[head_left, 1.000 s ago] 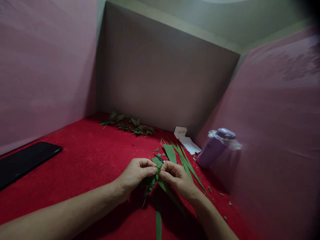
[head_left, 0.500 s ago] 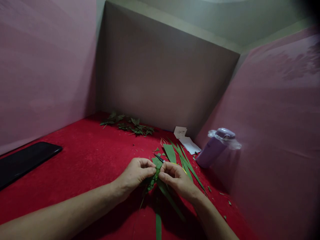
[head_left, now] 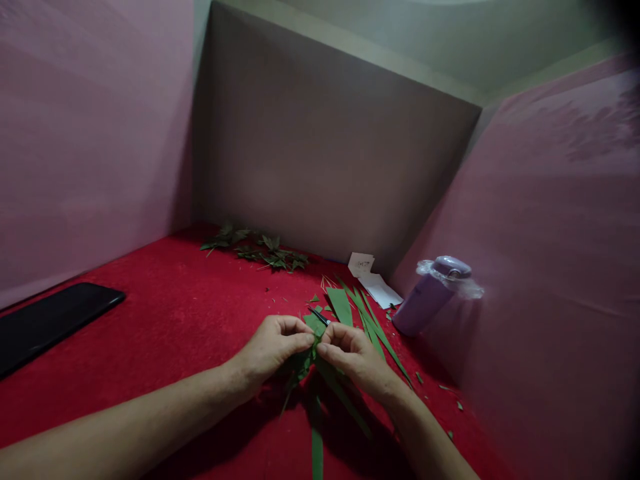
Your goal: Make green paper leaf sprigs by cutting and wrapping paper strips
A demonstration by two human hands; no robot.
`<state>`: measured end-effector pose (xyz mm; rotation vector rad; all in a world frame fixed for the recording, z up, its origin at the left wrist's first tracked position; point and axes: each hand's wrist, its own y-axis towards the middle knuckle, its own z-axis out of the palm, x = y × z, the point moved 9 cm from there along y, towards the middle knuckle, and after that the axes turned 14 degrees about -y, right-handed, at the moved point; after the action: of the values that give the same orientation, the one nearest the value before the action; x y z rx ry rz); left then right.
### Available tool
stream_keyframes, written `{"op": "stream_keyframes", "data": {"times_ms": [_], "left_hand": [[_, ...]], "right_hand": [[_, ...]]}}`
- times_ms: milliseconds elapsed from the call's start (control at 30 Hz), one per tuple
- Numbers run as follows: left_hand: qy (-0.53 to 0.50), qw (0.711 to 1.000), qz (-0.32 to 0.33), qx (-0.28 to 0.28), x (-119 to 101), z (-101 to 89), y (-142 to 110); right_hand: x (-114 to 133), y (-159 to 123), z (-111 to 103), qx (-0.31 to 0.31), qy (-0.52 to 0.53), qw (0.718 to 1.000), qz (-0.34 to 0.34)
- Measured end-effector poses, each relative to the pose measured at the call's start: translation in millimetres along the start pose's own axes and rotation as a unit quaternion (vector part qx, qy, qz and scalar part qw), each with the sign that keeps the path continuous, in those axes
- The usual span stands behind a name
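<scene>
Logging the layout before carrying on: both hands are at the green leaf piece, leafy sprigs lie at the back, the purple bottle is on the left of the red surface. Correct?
No: the purple bottle is on the right of the red surface, per the head view. The rest stands: left hand and right hand at the green leaf piece, leafy sprigs at the back.

On the red cloth (head_left: 190,313), 1 black phone (head_left: 55,327) lies flat at the left, near a pink wall (head_left: 95,133). At the right stands 1 purple bottle (head_left: 423,307), clear plastic (head_left: 470,289) around its top, near 2 white papers (head_left: 381,292), the farther bearing dark marks.
</scene>
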<state>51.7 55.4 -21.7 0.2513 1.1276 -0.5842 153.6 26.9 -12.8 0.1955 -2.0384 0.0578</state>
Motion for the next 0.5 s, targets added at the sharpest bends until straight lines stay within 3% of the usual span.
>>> {"op": "stream_keyframes", "data": {"times_ms": [500], "left_hand": [[0.034,0.999,0.011,-0.019,-1.9,-3.2,0.9]], "right_hand": [[4.6,0.2,1.6,0.009,0.016,1.000,-0.005]]}}
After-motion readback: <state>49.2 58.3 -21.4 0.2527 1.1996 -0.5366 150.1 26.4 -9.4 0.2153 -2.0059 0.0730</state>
